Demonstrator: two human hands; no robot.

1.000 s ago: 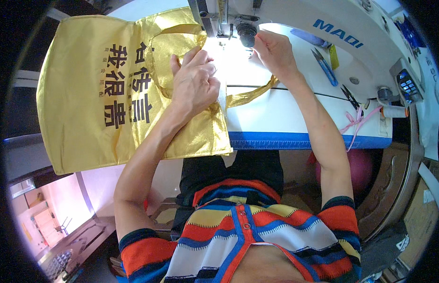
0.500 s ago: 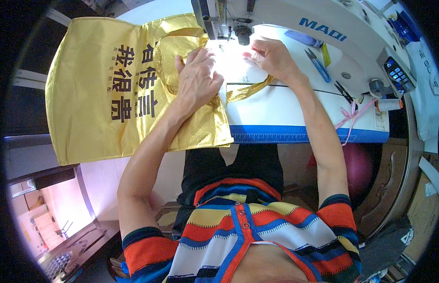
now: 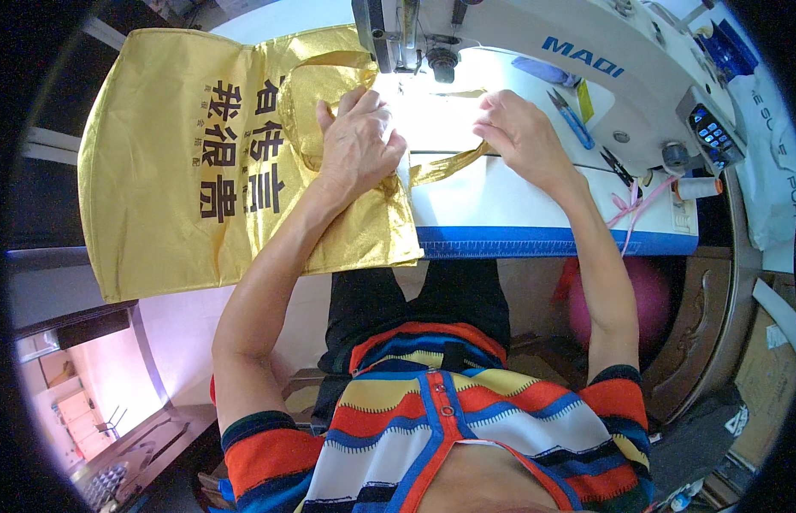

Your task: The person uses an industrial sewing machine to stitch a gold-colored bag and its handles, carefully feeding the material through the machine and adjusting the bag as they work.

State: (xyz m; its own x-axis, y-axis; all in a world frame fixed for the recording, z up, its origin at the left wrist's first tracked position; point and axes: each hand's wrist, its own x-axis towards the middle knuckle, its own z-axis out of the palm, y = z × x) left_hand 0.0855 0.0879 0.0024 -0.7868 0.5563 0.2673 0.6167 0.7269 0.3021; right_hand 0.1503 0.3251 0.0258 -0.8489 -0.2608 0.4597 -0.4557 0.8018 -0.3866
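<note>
A gold bag (image 3: 167, 171) with dark printing lies flat, its body spread to the left of a white sewing machine (image 3: 535, 51). Bent fingers of my left hand (image 3: 355, 141) press on the bag and hold it close by the machine's needle area, which bright light washes out. A narrow gold strap (image 3: 445, 169) loops out from the bag to the right. My right hand (image 3: 526, 137) is closed at that loop, right of the needle area, its fingertips pinching the strap. Another strap (image 3: 300, 94) curves over the bag beside my left hand.
Blue-handled snips (image 3: 573, 120), black scissors (image 3: 619, 167), pink ribbon (image 3: 633, 208) and a white thread spool (image 3: 697, 188) lie at the right. A control panel (image 3: 713, 137) is on the machine. A blue ruler strip (image 3: 518, 243) edges the table's front.
My right hand has drawn back from the needle area, rightward and a little nearer, with the strap at its fingertips. My left hand and the bag stay nearly where they were.
</note>
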